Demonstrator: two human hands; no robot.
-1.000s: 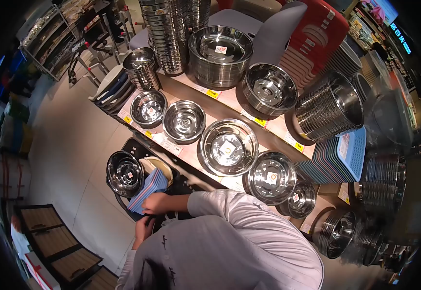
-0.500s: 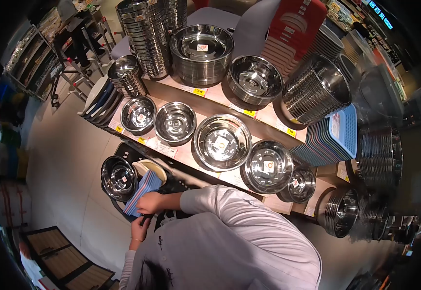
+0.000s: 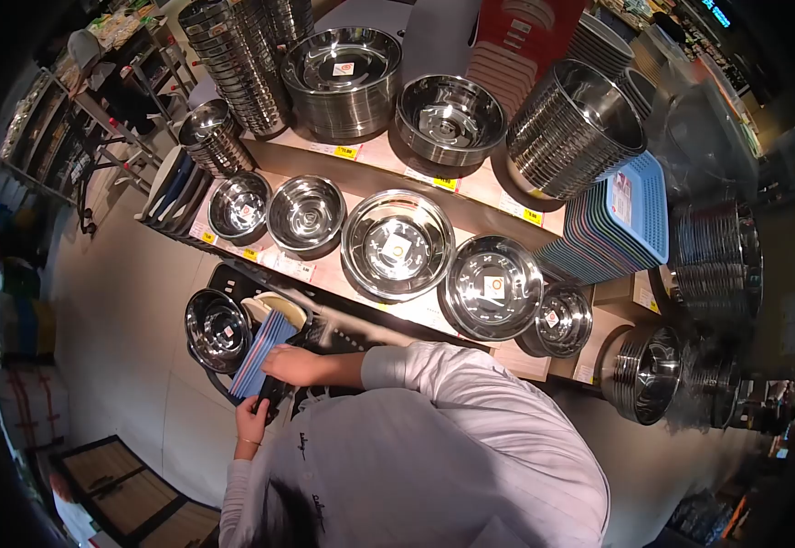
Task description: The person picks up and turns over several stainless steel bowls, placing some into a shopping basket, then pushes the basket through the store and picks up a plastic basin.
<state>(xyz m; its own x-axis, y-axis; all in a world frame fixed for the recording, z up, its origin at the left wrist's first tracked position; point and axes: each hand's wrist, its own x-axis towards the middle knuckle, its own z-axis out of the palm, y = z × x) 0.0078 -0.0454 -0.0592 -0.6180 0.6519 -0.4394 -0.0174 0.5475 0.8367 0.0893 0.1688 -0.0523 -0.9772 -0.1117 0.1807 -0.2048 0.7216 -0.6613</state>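
My right hand (image 3: 290, 365) is closed over the edge of a thin stack of blue and pink plastic baskets (image 3: 260, 353), seen edge-on; some fingers are hidden. My left hand (image 3: 250, 422) lies lower, its fingers around a black handle (image 3: 272, 402). The stack leans inside a black carrier (image 3: 218, 382) low by the shelf. Shiny steel bowls (image 3: 217, 331) sit on its left side, and cream-coloured round pieces (image 3: 285, 311) stand behind the stack.
Steel basins (image 3: 397, 247) line the lower shelf, with taller stacks of steel basins (image 3: 343, 87) above. Coloured plastic baskets (image 3: 612, 224) are stacked at the right. A slatted wooden piece (image 3: 137, 493) lies on the floor at lower left. Metal-framed trolleys (image 3: 110, 128) stand beyond.
The view has shifted slightly, so the shelves appear higher and further left. My right hand stays on the basket stack and my left on the handle; both have moved little.
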